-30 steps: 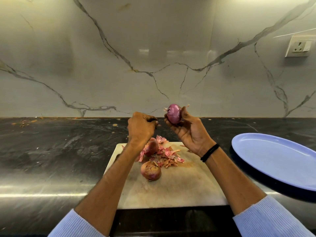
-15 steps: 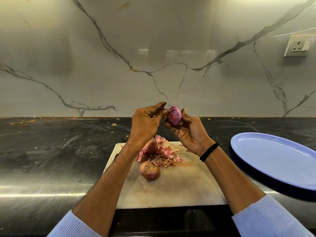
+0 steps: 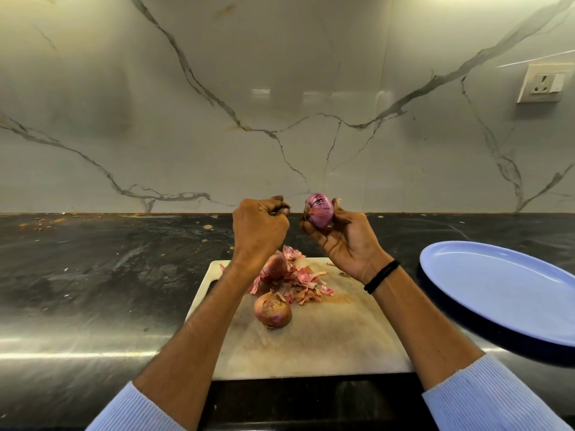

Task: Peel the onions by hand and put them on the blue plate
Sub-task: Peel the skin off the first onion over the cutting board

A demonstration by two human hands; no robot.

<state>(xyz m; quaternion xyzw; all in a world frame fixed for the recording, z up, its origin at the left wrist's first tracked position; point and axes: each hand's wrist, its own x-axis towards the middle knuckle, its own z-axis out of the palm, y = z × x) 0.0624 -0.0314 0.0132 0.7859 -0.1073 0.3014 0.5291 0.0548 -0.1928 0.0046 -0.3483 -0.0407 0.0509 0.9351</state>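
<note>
My right hand (image 3: 345, 241) holds a purple, mostly peeled onion (image 3: 320, 210) up above the back of the cutting board (image 3: 326, 346). My left hand (image 3: 258, 231) is just left of it, apart from the onion, its fingers curled and pinched together on what looks like a small dark scrap of onion skin (image 3: 284, 209). Two onions still in brown skin lie on the board: one near the middle (image 3: 273, 310) and one partly behind my left wrist (image 3: 273, 267). The blue plate (image 3: 497, 284) sits to the right with nothing on it.
A heap of pink peelings (image 3: 303, 284) lies on the board beside the onions. The dark counter (image 3: 93, 275) carries crumbs along the marble wall. A wall socket (image 3: 544, 84) is at the upper right.
My left hand reached its fingers to the top of the held onion, then pulled back left with fingers curled in. My right hand kept the onion raised and turned it slightly.
</note>
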